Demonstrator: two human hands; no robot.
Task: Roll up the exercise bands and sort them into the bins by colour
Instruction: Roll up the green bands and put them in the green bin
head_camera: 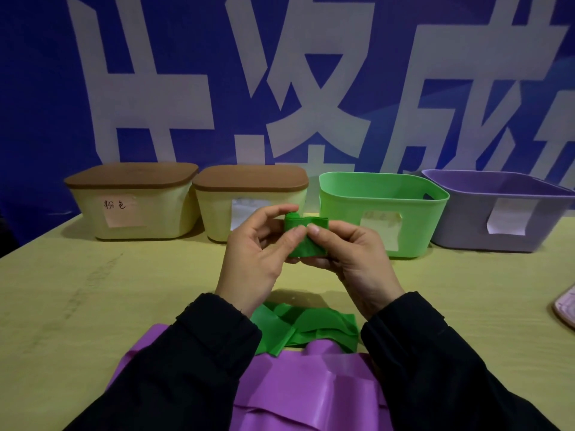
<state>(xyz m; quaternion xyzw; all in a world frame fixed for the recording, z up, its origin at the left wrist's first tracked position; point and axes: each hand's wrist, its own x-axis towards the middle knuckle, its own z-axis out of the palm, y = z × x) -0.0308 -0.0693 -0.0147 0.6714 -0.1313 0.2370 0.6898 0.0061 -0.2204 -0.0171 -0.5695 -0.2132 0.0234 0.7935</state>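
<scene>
Head view: both hands (pixel 305 244) pinch a half-rolled green band (pixel 306 236), its tail crumpled

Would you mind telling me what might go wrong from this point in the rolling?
The green band is only partly rolled between the left hand and right hand; its loose tail trails to the table, so the roll may slacken or wind crookedly. That tail lies against the purple band and might drag it. The green bin is open, while two cream bins remain lidded.
</scene>
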